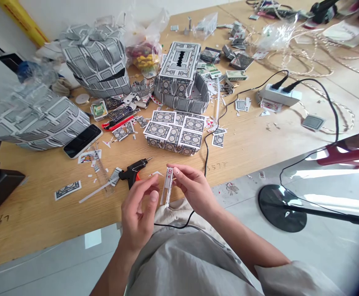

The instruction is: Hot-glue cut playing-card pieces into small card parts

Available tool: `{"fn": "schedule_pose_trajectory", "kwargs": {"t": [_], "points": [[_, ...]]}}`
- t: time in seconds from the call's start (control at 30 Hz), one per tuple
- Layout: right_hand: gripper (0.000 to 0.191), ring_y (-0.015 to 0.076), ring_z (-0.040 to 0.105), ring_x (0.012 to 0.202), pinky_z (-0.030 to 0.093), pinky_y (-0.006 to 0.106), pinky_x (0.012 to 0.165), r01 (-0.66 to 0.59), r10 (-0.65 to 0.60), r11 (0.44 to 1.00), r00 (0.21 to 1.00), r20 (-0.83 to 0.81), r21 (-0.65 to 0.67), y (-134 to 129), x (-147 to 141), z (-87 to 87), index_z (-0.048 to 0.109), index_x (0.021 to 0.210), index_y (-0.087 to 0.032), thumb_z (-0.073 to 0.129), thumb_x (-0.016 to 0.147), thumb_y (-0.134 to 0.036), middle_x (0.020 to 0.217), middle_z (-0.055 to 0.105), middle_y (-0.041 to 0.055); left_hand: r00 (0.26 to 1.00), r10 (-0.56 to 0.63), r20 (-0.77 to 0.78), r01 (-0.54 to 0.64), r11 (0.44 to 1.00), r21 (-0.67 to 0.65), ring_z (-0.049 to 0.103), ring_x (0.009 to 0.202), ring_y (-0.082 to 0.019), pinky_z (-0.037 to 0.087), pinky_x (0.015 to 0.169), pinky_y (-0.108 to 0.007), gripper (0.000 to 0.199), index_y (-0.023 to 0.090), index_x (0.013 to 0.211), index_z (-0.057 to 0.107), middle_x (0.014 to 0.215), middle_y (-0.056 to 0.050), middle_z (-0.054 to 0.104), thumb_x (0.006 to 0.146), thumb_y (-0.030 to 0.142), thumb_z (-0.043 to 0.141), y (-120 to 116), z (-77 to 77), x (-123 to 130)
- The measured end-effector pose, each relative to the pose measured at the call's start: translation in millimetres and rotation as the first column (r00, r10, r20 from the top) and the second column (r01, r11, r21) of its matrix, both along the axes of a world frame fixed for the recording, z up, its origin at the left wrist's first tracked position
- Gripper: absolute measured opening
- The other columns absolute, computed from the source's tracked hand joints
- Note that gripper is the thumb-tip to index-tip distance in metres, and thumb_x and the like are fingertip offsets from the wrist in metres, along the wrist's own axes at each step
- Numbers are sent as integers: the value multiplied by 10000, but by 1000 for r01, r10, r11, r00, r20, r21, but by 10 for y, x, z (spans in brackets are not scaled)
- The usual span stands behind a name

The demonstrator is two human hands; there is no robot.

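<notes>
My right hand [194, 187] pinches a narrow folded playing card piece [167, 187] near its upper end, just in front of the table edge. To its left is my left hand [140, 205], with fingers curved and apart and nothing between them. A black glue gun [133, 172] with an orange trigger lies on the table just beyond my left hand, its nozzle pointing right. Farther back sits a box covered in patterned playing cards [176, 133].
Large woven card baskets [96, 57] stand at the back left, near a phone [82, 141] and a red cutter [117, 123]. A card-covered tissue box [181, 61] is behind the centre. A black cable [206, 154] runs past a power strip [280, 95].
</notes>
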State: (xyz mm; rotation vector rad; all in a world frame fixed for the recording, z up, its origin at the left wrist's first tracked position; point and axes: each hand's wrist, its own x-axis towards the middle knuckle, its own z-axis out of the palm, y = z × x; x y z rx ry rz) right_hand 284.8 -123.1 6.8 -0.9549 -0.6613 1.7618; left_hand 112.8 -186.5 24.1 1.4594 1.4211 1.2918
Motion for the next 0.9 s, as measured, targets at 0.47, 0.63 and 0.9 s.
{"fn": "schedule_pose_trajectory", "kwargs": {"t": [0.47, 0.63, 0.9], "points": [[384, 179, 748, 900, 662, 325, 853, -9, 8, 999, 1000, -4, -35, -15, -10, -38, 842, 1038, -241, 945, 821, -540, 979, 812, 26, 989, 102, -107, -106, 994, -35, 794, 1043, -203, 662, 900, -312, 306, 251, 1269, 690, 1207, -67, 788, 985, 306, 789, 61, -10, 90], [409, 201, 772, 908, 650, 345, 902, -174, 171, 985, 975, 143, 11, -45, 42, -64, 821, 1034, -211, 892, 862, -576, 988, 831, 51, 983, 135, -122, -139, 990, -24, 767, 947, -169, 612, 785, -251, 245, 239, 1202, 712, 1141, -50, 790, 981, 309, 792, 173, 41, 74], [226, 221, 769, 872, 631, 347, 754, -319, 132, 932, 744, 655, 174, -15, 265, -7, 802, 1142, -212, 741, 982, -360, 1049, 835, 82, 946, 55, -318, -51, 998, 22, 650, 805, -157, 536, 758, -278, 149, 234, 1131, 726, 1024, -30, 769, 1006, 312, 750, 288, -7, 28]]}}
